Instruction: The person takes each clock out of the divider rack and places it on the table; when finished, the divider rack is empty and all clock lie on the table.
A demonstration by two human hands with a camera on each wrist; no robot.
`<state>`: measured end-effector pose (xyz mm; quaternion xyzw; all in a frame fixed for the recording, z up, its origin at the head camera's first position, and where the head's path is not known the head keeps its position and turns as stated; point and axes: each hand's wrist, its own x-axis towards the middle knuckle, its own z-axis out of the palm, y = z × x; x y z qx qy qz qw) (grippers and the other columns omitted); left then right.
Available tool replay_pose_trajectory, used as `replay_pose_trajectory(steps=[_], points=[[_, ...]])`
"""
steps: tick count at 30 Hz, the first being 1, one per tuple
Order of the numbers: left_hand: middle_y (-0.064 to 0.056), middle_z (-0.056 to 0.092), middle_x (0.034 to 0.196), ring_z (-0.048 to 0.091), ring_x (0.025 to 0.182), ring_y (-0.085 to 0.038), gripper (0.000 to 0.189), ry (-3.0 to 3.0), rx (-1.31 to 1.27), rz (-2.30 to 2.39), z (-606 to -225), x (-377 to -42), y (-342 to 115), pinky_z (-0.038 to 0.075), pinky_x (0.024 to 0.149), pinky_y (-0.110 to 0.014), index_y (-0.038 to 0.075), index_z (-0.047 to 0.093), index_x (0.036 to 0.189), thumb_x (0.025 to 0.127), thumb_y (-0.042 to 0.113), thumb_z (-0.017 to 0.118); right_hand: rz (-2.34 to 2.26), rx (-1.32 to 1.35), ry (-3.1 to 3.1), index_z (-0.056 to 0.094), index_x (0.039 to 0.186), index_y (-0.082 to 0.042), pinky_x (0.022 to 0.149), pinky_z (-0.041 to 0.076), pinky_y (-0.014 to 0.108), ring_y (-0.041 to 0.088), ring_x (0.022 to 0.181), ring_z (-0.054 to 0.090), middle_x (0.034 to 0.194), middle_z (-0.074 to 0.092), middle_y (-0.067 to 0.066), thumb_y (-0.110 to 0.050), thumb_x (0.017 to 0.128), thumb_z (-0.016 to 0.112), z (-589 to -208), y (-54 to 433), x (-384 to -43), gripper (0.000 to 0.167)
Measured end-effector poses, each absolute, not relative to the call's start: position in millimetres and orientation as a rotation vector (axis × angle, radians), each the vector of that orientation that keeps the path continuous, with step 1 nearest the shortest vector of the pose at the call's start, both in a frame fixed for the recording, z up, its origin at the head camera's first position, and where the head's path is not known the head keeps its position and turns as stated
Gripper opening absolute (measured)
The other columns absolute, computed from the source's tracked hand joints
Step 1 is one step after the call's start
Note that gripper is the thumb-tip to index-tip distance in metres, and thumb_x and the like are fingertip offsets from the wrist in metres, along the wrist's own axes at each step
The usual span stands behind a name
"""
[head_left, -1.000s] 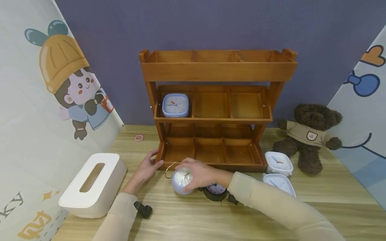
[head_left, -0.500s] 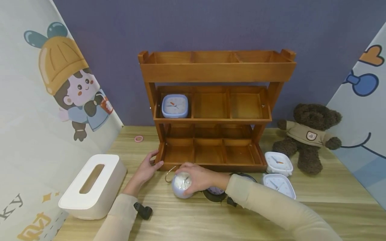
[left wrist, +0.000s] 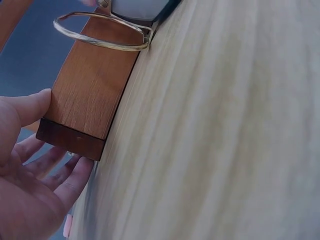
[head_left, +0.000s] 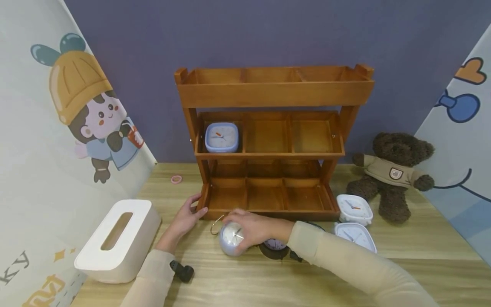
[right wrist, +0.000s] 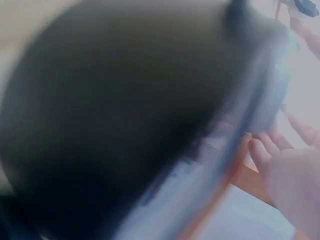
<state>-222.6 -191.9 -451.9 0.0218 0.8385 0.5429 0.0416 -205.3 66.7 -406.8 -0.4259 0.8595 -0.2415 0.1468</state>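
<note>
My right hand (head_left: 255,230) grips a round, pale purple alarm clock (head_left: 228,239) in front of the shelf, with its dial facing up toward me. A gold metal ring (left wrist: 100,42) sticks out beside that clock. At the lower left corner of the brown wooden shelf (head_left: 276,94), my left hand (head_left: 187,218) holds on, thumb on the front board and fingers round the end. A black round clock (head_left: 274,250) lies under my right wrist, partly hidden. It looms dark and blurred in the right wrist view. A blue square clock (head_left: 221,137) sits in the middle tier's left compartment.
Two white square clocks (head_left: 354,209) lie right of the shelf, near a brown teddy bear (head_left: 397,175). Another dark rim shows behind my right forearm. A white tissue box (head_left: 119,238) stands at the left. A pink ring (head_left: 176,179) lies on the wooden table (head_left: 230,281).
The head view has tilted slightly. My right hand and the purple clock have shifted a little toward me. The left hand stays at the shelf corner.
</note>
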Motion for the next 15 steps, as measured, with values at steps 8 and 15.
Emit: replay_pose_trajectory(steps=[8,15], points=[[-0.027,0.028,0.151,0.043,0.126,-0.045,0.061,2.546,0.066,1.710,-452.5,-222.3,-190.9,0.043,0.096,-0.051,0.001,0.032,0.148,0.096,0.010,0.062,-0.832,-1.249,2.707,0.047,0.142,-0.011,0.105,0.036,0.037,0.023,0.127,0.044,0.141,0.040,0.008,-0.034,0.079,0.083,-333.3,55.8,-231.0,0.075],[-0.027,0.028,0.150,0.044,0.125,-0.046,0.060,2.560,0.079,1.703,-452.0,-221.4,-188.9,0.045,0.094,-0.049,-0.001,0.032,0.148,0.096,0.010,0.062,-0.949,-1.029,2.901,0.039,0.149,-0.015,0.107,0.035,0.041,0.025,0.135,0.034,0.148,0.030,0.008,-0.036,0.082,0.080,-284.7,48.4,-265.6,0.081]])
